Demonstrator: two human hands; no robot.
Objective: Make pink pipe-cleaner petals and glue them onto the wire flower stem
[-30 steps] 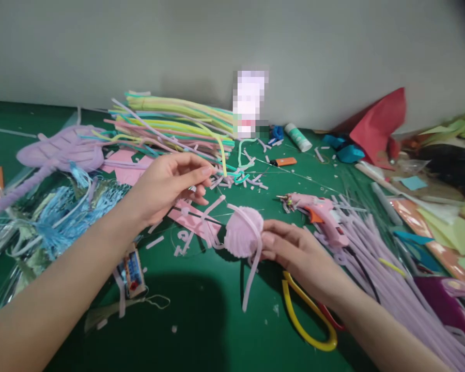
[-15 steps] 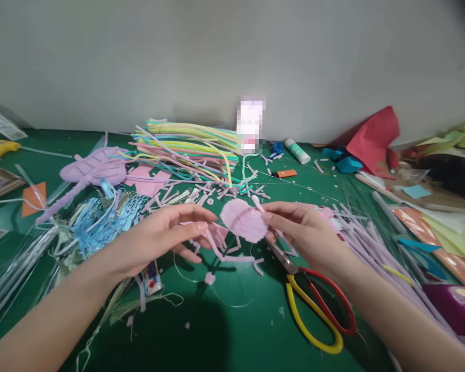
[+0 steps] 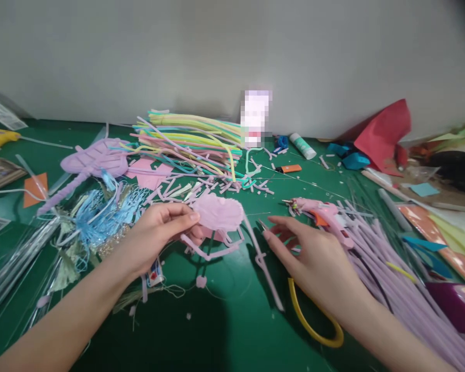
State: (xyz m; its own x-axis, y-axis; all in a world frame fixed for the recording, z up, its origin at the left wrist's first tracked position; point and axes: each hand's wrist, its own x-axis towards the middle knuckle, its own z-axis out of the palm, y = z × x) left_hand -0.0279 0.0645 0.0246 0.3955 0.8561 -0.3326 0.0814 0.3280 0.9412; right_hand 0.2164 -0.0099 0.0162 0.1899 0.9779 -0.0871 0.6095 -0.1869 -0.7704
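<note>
My left hand (image 3: 174,225) pinches the left edge of a flat, oval lilac disc (image 3: 220,213) made of fuzzy pipe cleaner. A loose lilac pipe cleaner tail (image 3: 269,279) runs from the disc's right side down toward the front, with a small kink in it. Below the disc more bent lilac pieces (image 3: 213,254) show. My right hand (image 3: 298,240) is over the scissors, its thumb and forefinger apart and nothing seen between them. The scissors' yellow handle loop (image 3: 315,323) shows beneath that hand; most of the blades and the red loop are hidden.
Behind lies a bundle of coloured pipe cleaners (image 3: 194,139), with cut bits around it. A pink glue gun (image 3: 318,209) and lilac pipe cleaners (image 3: 387,268) are at right. A lilac leaf-shaped piece (image 3: 96,160) and blue tassels (image 3: 96,222) lie left. A lit phone (image 3: 256,116) leans on the wall.
The disc has passed from my right hand to my left and moved left. My right hand has let go of it and shifted over the scissors. The glue gun now shows.
</note>
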